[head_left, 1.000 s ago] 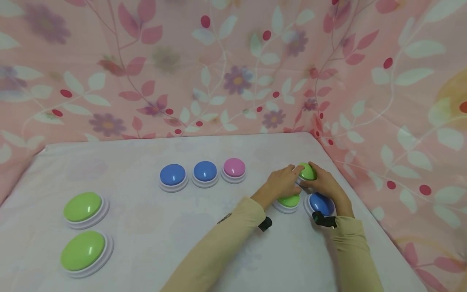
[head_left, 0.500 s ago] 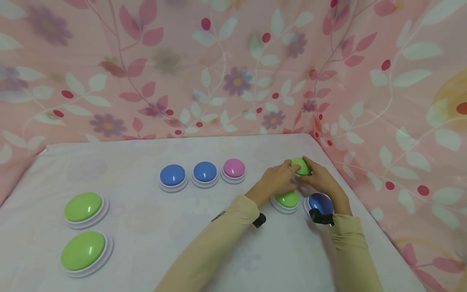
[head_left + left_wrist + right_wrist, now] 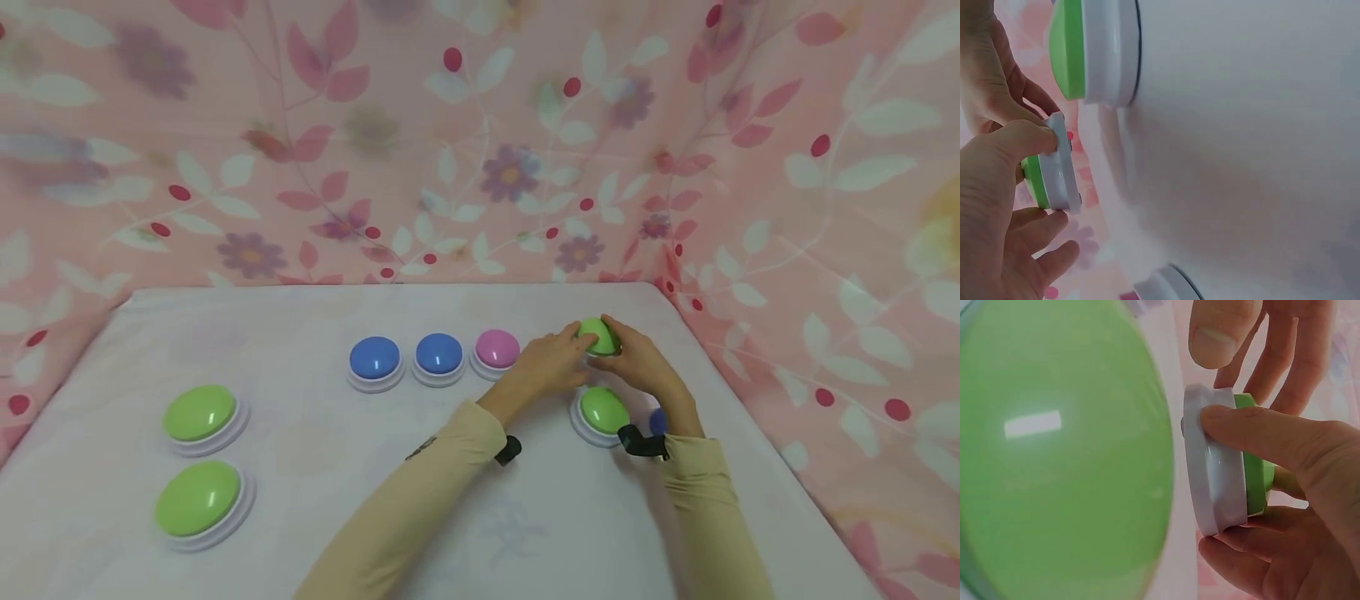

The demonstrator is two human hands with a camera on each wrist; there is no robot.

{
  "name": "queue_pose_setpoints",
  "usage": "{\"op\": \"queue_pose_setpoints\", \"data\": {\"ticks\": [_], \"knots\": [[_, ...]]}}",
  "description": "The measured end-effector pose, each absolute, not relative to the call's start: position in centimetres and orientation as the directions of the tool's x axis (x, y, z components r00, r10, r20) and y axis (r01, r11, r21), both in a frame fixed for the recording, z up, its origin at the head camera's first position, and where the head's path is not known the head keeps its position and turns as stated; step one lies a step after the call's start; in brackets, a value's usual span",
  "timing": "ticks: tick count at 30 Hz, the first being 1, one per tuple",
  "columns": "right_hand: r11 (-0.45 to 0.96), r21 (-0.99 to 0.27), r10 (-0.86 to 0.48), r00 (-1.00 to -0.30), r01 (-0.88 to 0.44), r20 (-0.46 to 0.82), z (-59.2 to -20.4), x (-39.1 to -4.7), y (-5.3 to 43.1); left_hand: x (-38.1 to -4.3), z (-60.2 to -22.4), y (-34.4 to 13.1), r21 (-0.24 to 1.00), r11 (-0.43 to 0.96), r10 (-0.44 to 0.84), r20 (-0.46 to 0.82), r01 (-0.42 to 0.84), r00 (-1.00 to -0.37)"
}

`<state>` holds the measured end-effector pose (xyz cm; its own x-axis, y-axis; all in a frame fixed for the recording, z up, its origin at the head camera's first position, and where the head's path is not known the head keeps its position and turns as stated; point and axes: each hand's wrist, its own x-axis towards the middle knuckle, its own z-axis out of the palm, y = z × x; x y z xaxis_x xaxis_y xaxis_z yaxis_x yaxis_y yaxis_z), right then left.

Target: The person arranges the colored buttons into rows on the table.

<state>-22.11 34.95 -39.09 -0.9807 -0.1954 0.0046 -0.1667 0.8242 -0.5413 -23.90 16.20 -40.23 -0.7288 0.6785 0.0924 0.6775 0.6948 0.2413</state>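
Observation:
A push button with a green dome [image 3: 597, 335] and a white base [image 3: 1215, 462] is held in the air above the far right part of the table. My right hand [image 3: 641, 367] grips it from the right, its thumb lying on the white base in the right wrist view. From the left, my left hand [image 3: 547, 367] has its fingers at the same button; the left wrist view shows thumb and fingers around its edge. Just in front on the table stands another green button [image 3: 604, 408]. A blue button [image 3: 658, 421] is mostly hidden behind my right wrist.
Left of my hands, a pink button [image 3: 497, 347] and two blue buttons, one left [image 3: 375, 357] and one middle [image 3: 438, 354], stand in a row. Two larger green buttons, rear [image 3: 199, 412] and front [image 3: 198, 498], sit at the left. Floral cloth [image 3: 420, 150] hangs behind and right.
Both hands have carried the green button leftward, from behind the gap between the green and blue buttons to behind the green one. The head view has shifted slightly.

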Motion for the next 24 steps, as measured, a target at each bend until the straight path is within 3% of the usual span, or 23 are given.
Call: {"op": "queue_pose_setpoints", "data": {"ticks": [16, 24], "knots": [[0.82, -0.555, -0.218, -0.973, -0.141, -0.076, -41.6, -23.5, 30.9, -24.4, -42.9, 12.2, 0.083, 0.696, 0.693, 0.179, 0.713, -0.698], [0.813, -0.556, -0.245, -0.968, -0.176, -0.051, -42.5, -23.7, 29.6, -24.4, -43.4, 11.0, -0.004, 0.693, 0.702, 0.231, 0.721, -0.673]]}}
